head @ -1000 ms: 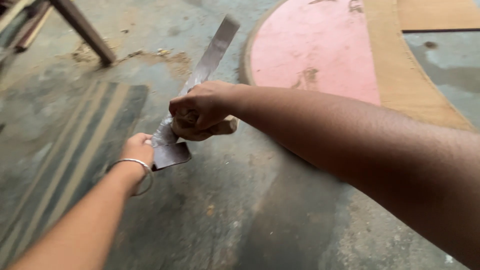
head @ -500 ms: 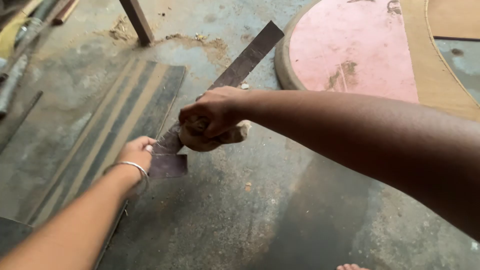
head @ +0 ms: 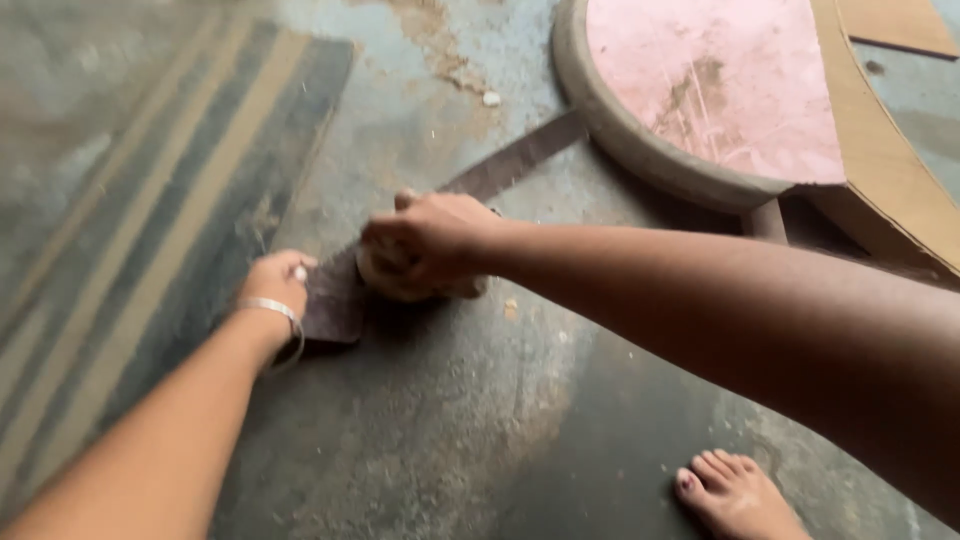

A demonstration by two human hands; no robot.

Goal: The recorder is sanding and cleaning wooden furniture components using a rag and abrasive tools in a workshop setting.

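Note:
A long flat metal blade lies slanted on the concrete floor, its far end reaching toward the pink round slab. My left hand, with a silver bangle on the wrist, presses down on the blade's near end. Over the blade's middle, my right hand is closed around a pale rounded lump that rests on the blade. The part of the blade under both hands is hidden.
A striped dark mat lies on the floor at the left. A pink round slab with a thick grey rim sits at the upper right, beside tan board pieces. My bare foot shows at the bottom right.
The view has moved closer and lower. The blade, earlier lifted at an angle, now lies nearer the floor, and both hands stay on it.

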